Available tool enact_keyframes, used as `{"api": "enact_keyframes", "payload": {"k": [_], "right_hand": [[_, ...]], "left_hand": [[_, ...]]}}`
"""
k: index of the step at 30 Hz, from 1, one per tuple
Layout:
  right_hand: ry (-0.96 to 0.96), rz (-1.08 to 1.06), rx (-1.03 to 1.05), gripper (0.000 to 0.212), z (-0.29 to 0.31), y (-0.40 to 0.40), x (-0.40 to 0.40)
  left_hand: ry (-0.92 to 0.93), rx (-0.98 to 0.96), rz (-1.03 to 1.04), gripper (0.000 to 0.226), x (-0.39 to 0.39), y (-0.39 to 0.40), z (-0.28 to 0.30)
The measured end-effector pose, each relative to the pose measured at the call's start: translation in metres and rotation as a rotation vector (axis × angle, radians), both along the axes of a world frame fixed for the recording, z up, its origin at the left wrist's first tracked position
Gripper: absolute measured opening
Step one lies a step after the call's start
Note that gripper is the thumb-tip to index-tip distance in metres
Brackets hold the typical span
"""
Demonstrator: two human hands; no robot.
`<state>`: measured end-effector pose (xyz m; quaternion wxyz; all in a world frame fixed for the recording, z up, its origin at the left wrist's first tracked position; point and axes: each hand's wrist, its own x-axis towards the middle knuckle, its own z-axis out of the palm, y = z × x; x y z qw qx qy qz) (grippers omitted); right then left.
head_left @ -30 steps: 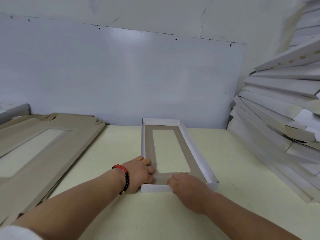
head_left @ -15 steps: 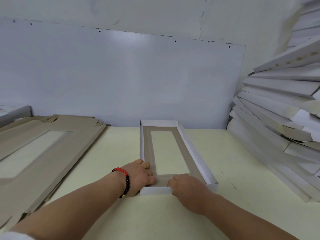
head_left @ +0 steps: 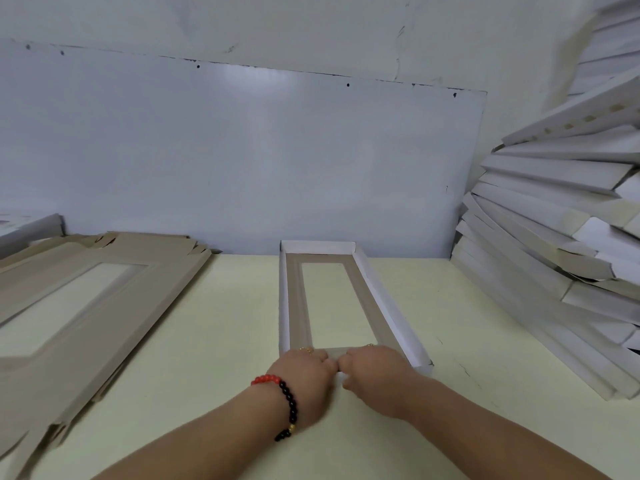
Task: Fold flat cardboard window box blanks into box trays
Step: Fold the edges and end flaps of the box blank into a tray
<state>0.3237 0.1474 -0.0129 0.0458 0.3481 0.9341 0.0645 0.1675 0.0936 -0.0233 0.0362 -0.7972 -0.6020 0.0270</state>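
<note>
No writing or label can be read on anything here.

At the left edge of the desk (head_left: 214,341) a stack of flat blanks (head_left: 90,306) is laid — brown card, each with a long window cut in the middle. The stack reaches from the back wall down toward the near left corner.

In the middle of the desk the box tray (head_left: 377,299) is set, with its far end right at the grey board (head_left: 242,161) on the wall. It is long and thin. Its floor is brown with a window cut out, and the pale desk is seen through the window. Its short side walls are white and stand up at the far end and along both long sides.

The near end of the tray is gripped by both hands. The left hand (head_left: 304,375), with a red and black bead bracelet (head_left: 282,403) on its wrist, is curled over the near end wall. The right hand (head_left: 374,375) is curled over the same wall just beside it — the knuckles almost touch.

Bare desk is seen on both sides of the tray and in front of it.

At the right edge a tall, leaning pile of folded trays (head_left: 554,244) is stacked against the wall, well apart from the hands.
</note>
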Motion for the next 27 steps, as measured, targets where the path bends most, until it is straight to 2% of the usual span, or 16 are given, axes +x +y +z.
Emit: {"api": "enact_keyframes", "payload": {"k": [3, 7, 13, 16, 19, 24, 27], "right_hand": [[-0.056, 0.053, -0.062, 0.024, 0.017, 0.008, 0.014], [-0.260, 0.090, 0.047, 0.041, 0.033, 0.023, 0.053], [-0.201, 0.141, 0.103, 0.039, 0.020, 0.018, 0.066], [-0.156, 0.174, 0.093, 0.032, 0.013, 0.011, 0.056], [-0.170, 0.214, 0.072, 0.032, 0.016, 0.008, 0.049], [-0.194, 0.267, 0.062, 0.047, 0.028, 0.011, 0.045], [-0.227, 0.307, 0.039, 0.048, 0.030, 0.012, 0.034]], "left_hand": [[0.051, 0.013, 0.017, 0.035, 0.004, 0.001, -0.001], [0.058, 0.009, 0.026, 0.031, -0.009, 0.004, 0.003], [0.072, -0.112, 0.097, 0.025, -0.022, 0.008, 0.012], [-0.040, -0.072, 0.062, 0.022, -0.001, 0.003, 0.005], [-0.020, -0.004, -0.026, 0.024, 0.009, 0.000, 0.000], [-0.007, -0.024, -0.064, 0.024, 0.004, 0.001, 0.001], [0.008, -0.046, -0.040, 0.025, 0.005, 0.002, 0.001]]}}
